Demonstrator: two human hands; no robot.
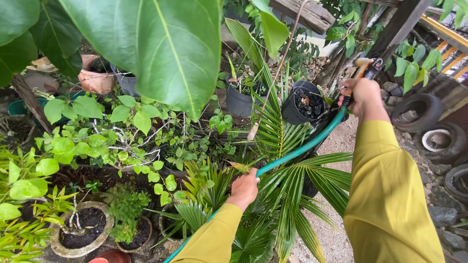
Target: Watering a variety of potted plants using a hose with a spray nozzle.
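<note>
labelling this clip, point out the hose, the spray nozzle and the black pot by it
green hose (312, 142), head view, mid-length.
spray nozzle (364, 66), head view, orange handle.
black pot (306, 103), head view, near rim.

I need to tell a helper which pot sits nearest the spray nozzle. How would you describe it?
Start at the right hand gripping the orange spray nozzle on the green hose. Just left stands a black plastic pot, tilted, holding only soil and dry leaves, unlike the planted black pot beside it.

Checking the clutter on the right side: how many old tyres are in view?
3. One tyre lies beside the right hand, a second just below it, and a third is cut off at the right edge. Foliage may hide more.
</note>
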